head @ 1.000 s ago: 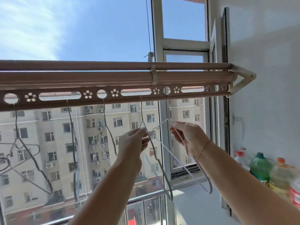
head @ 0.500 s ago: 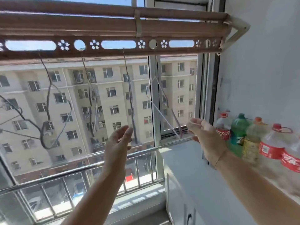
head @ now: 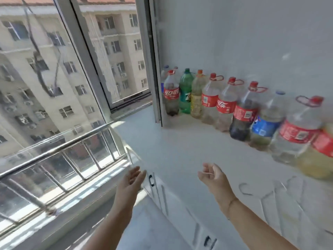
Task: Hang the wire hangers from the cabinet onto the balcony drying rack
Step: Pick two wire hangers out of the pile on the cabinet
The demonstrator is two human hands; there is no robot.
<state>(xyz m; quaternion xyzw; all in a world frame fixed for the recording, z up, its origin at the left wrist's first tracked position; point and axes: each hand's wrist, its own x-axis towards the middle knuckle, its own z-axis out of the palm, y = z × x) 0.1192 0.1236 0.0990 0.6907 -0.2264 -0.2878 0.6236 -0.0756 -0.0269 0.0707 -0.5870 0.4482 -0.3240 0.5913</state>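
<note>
L hand (head: 134, 179) open, palm up, fingers straight. R hand (head: 213, 175) loosely curled, empty, thin band at wrist. Both forearms reach fwd.

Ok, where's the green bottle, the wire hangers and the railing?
Green bottle (head: 186, 91): head view, on its body.
Wire hangers (head: 275, 191): head view, on a wire lying on the cabinet top.
Railing (head: 59, 146): head view, on the top bar.

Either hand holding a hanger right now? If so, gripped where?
Neither. The left hand is open and the right hand loosely curled, both empty above the cabinet top; wire hangers lie there ungripped.
</note>
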